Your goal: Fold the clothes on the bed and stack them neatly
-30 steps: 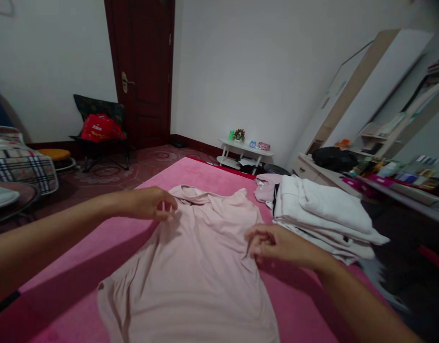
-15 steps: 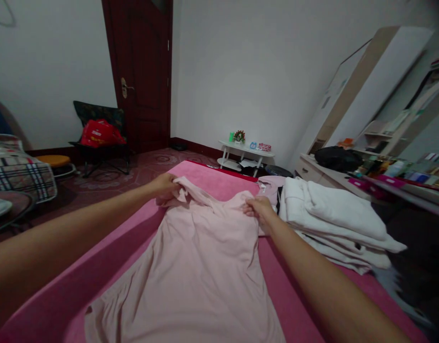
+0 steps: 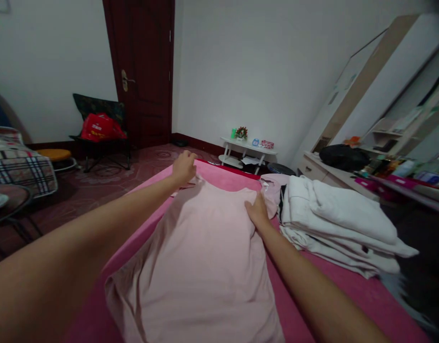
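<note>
A pale pink shirt (image 3: 208,247) lies spread out, its neckline toward the far end. At its far left shoulder is my left hand (image 3: 184,168), fingers bent and closed on the cloth, though the fingertips are partly hidden. My right hand (image 3: 258,209) rests on the far right shoulder, with the thumb stretched apart from the fingers. Under the shirt is a bright pink cover (image 3: 226,177). Gathered folds show along the shirt's lower left side, while its middle is fairly smooth.
A stack of folded white cloth items (image 3: 341,214) sits right of my right forearm, beside another pale pink garment (image 3: 274,183). Beyond stand a small white table (image 3: 250,146) and a chair with a red bag (image 3: 101,127). A cluttered dresser (image 3: 312,166) is at right.
The bunched neckline now lies flatter and the shirt's front is smoother. My left hand has moved up and right; my right hand has shifted slightly right, its fingers loosened from their pinch.
</note>
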